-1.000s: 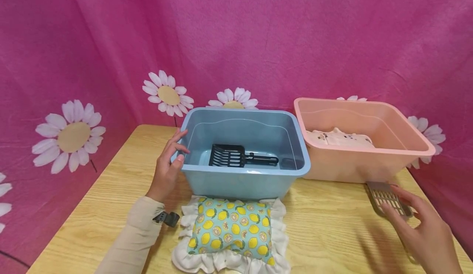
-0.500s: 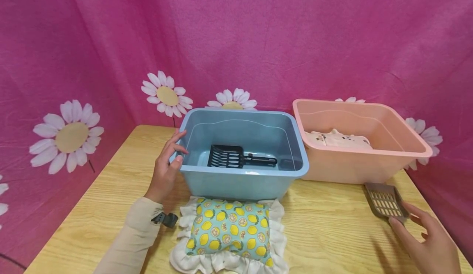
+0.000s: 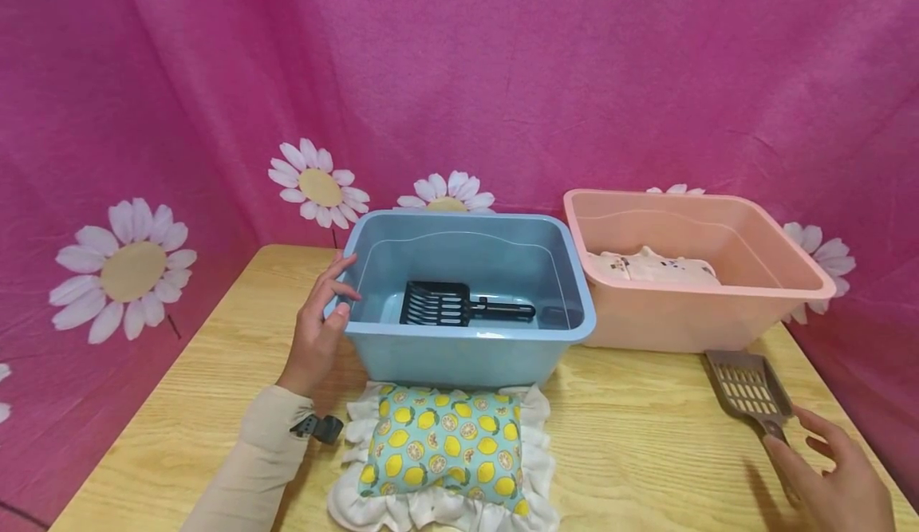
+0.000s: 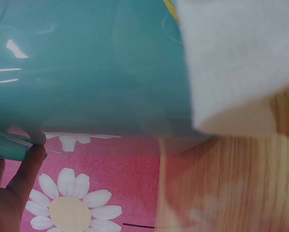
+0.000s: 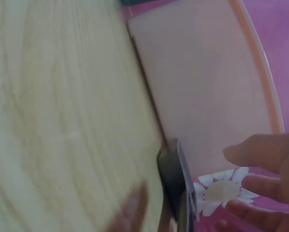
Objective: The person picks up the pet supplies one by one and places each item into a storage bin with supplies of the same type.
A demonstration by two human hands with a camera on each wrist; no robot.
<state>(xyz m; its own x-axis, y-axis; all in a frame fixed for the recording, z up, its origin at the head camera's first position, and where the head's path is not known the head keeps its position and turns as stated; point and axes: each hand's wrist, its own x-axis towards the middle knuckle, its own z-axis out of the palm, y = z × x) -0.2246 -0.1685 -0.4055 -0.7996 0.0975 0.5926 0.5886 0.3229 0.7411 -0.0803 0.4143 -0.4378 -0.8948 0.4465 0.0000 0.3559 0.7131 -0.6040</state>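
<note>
In the head view my left hand [image 3: 316, 329] holds the left rim of a blue litter box [image 3: 459, 356], its fingertips over the edge. A black litter scoop [image 3: 438, 305] lies inside that box. My right hand [image 3: 840, 468] is at the handle of a brown slotted litter scoop [image 3: 750, 388] on the table, thumb and forefinger apart on either side of it. In the right wrist view, the fingers [image 5: 260, 150] are spread beside the scoop [image 5: 176, 179]. A lemon-print cushion [image 3: 445, 444] with a white ruffle lies in front of the blue box.
A pink litter box [image 3: 668, 317] stands to the right of the blue one, with a pale patterned cloth item [image 3: 653, 267] inside. Both stand on a wooden table [image 3: 617, 452]. A pink flowered cloth [image 3: 459, 77] hangs behind.
My right hand has moved from over the brown scoop's slotted head back to its handle, uncovering the head. The left hand stays at the blue box's rim.
</note>
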